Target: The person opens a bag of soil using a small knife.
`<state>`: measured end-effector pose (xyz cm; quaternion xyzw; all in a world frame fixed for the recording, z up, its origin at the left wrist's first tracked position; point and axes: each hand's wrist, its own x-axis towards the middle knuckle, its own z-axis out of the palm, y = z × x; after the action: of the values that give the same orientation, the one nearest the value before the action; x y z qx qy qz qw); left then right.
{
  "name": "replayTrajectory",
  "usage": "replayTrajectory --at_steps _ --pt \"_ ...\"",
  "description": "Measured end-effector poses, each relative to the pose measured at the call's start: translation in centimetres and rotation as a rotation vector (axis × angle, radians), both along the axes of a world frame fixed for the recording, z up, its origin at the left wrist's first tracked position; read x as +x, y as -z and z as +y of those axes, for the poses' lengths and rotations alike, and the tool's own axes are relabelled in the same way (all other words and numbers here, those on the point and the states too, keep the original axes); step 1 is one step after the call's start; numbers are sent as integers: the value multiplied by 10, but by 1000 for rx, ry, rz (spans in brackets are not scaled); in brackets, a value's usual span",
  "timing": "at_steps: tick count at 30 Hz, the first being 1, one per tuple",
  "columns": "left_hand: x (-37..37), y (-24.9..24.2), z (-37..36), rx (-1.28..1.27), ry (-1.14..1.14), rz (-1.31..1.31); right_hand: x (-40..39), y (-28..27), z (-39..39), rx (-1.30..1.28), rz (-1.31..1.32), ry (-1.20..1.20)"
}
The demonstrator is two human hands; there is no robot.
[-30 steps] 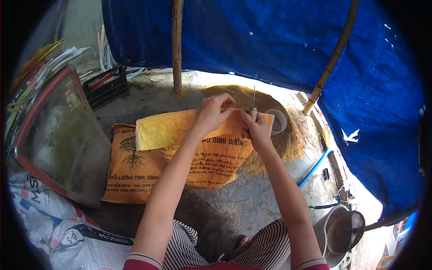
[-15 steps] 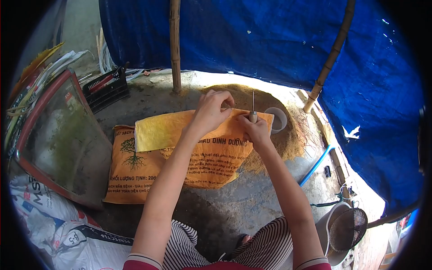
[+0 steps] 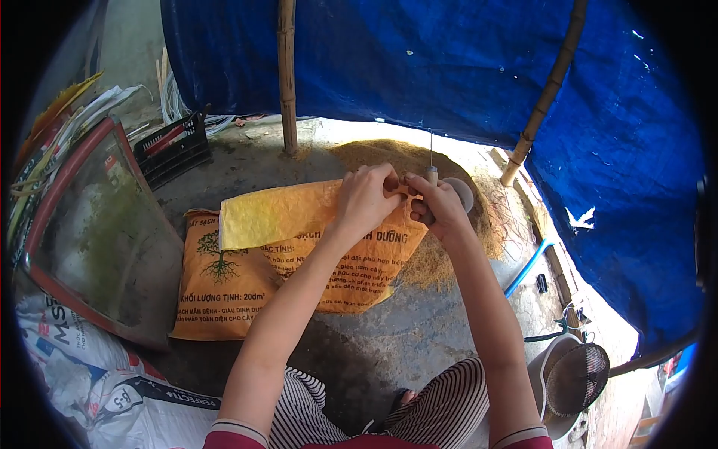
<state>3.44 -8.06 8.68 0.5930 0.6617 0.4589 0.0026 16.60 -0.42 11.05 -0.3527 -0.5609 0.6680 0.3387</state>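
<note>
An orange printed sack (image 3: 351,295) with its top folded over, yellowish at the left end of the fold, lies in front of me. My right hand (image 3: 443,206) is closed around the wooden handle of an awl (image 3: 431,175), its thin metal spike pointing up, by the sack's right upper corner. Beside it, at the sack's upper edge, my left hand (image 3: 366,196) has its fingers pinched together, close to my right thumb. What the left fingertips hold is too small to make out.
Another orange sack (image 3: 217,299) lies at the left, partly under the first. Brown granular material (image 3: 486,232) is heaped behind, with a whitish round container (image 3: 462,193) on it. A red-framed panel (image 3: 97,224), black crate (image 3: 173,150), bamboo poles (image 3: 288,82) and a bucket (image 3: 542,374) with a mesh sieve (image 3: 576,379) surround me.
My left hand has moved right and down along the sack's upper edge, close to my right hand. The right hand and awl have shifted slightly right, and the awl sits higher.
</note>
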Motion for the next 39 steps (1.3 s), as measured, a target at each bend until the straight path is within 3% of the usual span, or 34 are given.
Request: replayTrajectory --at_steps 3,5,8,11,13,16,18,21,23,26,33,35,39 --pt "-7 7 7 111 69 -2 2 0 0 -30 27 -25" --pt "-15 6 7 37 203 -271 4 2 0 -46 66 -33" --pt "-31 7 8 -27 379 -355 9 11 8 -48 79 -50" --pt "-38 9 8 -92 511 -558 14 30 12 178 -115 25" --pt "-40 10 8 -109 542 -563 16 38 -3 806 -525 236" --pt "-38 8 8 -142 582 -557 15 63 -3 899 -613 213" --pt "-38 9 8 -164 592 -541 13 66 -3 878 -657 204" --pt "-43 8 8 -182 666 -496 9 65 3 706 -498 189" --pt "-44 5 5 -296 675 -499 14 50 -1 292 -299 61" --pt "-39 -2 0 -345 661 -468 16 40 -4 152 -208 -28" --pt "-33 1 2 -328 623 -418 9 41 -12 111 -93 2" --pt "-27 -2 1 -399 472 -348 10 41 -11 175 -113 -26" --pt "-27 4 4 -344 499 -374 11 40 -12 203 -73 -23"
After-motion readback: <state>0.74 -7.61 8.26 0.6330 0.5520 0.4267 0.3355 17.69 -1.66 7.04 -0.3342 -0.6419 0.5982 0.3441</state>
